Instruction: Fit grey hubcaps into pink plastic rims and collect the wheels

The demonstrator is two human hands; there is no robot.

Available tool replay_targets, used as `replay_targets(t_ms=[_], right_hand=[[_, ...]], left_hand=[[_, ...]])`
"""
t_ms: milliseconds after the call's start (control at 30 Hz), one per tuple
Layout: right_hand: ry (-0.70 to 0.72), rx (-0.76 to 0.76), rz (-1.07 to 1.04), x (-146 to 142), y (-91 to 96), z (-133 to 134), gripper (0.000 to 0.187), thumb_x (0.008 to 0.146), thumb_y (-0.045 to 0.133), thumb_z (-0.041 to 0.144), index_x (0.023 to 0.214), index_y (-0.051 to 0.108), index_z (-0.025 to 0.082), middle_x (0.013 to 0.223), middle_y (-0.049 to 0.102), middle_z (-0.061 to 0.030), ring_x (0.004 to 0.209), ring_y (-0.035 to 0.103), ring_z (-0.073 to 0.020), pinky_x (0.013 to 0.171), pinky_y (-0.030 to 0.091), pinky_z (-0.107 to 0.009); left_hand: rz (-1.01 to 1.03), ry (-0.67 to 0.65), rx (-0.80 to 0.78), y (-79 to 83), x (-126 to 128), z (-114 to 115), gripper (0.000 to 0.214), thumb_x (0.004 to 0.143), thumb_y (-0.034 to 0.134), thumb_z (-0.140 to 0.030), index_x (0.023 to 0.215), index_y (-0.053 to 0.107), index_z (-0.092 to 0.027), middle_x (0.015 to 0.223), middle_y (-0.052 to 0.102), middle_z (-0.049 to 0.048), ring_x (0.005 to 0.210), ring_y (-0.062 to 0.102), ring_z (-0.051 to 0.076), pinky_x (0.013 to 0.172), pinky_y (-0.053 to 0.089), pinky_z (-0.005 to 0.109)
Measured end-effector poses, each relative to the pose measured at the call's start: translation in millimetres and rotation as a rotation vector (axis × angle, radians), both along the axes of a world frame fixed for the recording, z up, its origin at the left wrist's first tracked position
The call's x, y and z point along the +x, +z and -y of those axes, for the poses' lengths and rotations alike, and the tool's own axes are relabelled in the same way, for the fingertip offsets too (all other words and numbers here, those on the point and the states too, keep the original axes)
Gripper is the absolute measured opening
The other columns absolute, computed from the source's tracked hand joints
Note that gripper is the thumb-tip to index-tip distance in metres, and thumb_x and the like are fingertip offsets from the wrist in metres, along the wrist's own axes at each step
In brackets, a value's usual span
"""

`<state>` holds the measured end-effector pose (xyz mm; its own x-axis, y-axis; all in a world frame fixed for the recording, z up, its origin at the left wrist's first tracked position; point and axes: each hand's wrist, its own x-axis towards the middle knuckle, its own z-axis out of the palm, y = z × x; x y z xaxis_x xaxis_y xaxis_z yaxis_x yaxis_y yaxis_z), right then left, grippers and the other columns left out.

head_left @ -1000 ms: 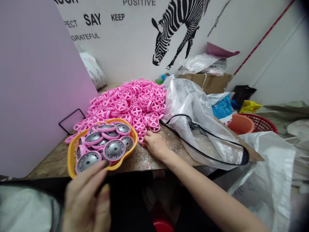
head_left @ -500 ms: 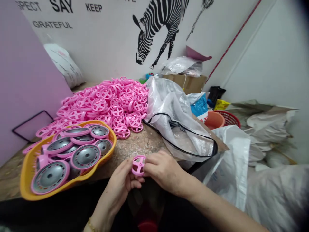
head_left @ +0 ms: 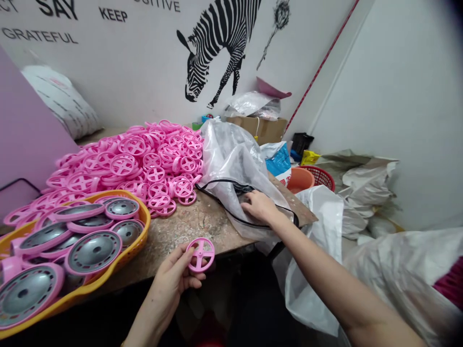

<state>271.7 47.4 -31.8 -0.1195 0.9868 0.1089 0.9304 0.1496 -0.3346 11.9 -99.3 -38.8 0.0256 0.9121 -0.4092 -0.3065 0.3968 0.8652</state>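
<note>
My left hand (head_left: 181, 270) pinches a pink plastic wheel (head_left: 200, 255) by its left rim, just off the table's front edge. The wheel has four spokes, with gaps between them. My right hand (head_left: 261, 206) reaches into the mouth of a translucent plastic bag (head_left: 231, 159) with a black edge band. Dark grey parts (head_left: 240, 188) show inside that bag near the fingertips, which are partly hidden. A heap of similar pink wheels (head_left: 123, 164) lies behind. At the left, a yellow basket (head_left: 144, 231) holds several pink wheels fitted with silver-grey discs (head_left: 94, 250).
The worn wooden table (head_left: 173, 236) ends just in front of me. Behind the bag stands a cardboard box (head_left: 271, 129). An orange tub (head_left: 301, 178), a red basket (head_left: 321, 177) and white sacks (head_left: 369, 188) are at the right.
My right hand has left the pink wheel and moved right and forward into the bag. The left hand keeps hold of the wheel. The view has turned slightly to the right.
</note>
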Motion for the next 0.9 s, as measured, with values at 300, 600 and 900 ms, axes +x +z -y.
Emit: replay_targets(t_ms=[300, 600, 900], right_hand=[[-0.029, 0.018, -0.128, -20, -14.1, -9, 0.022, 0.084, 0.06, 0.028, 0.096, 0.071, 0.013, 0.1, 0.07, -0.0128, 0.092, 0.064, -0.0252, 0.078, 0.045, -0.03], [0.11, 0.368, -0.579, -2, 7.0, 47, 0.019, 0.093, 0.054, 0.028, 0.099, 0.071, 0.02, 0.099, 0.073, -0.0053, 0.094, 0.066, -0.0202, 0.085, 0.049, -0.031], [0.561, 0.525, -0.446, -33, 3.8, 120, 0.029, 0.098, 0.048, 0.018, 0.113, 0.073, 0.026, 0.107, 0.073, -0.0072, 0.098, 0.062, -0.0206, 0.087, 0.051, -0.037]], left_hand=[[-0.03, -0.022, 0.0, -2.4, 9, 1, 0.038, 0.068, 0.082, -0.04, 0.093, 0.066, -0.017, 0.067, 0.067, -0.0007, 0.052, 0.066, 0.013, 0.044, 0.052, 0.019], [0.053, -0.019, -0.002, -0.3, 13, -3, 0.027, 0.072, 0.08, -0.032, 0.089, 0.065, -0.016, 0.069, 0.066, -0.0006, 0.053, 0.066, 0.012, 0.044, 0.054, 0.019], [0.157, -0.135, -0.012, 3.1, 24, -1, 0.033, 0.074, 0.08, -0.037, 0.096, 0.066, -0.017, 0.077, 0.07, 0.0031, 0.056, 0.066, 0.012, 0.048, 0.055, 0.019]])
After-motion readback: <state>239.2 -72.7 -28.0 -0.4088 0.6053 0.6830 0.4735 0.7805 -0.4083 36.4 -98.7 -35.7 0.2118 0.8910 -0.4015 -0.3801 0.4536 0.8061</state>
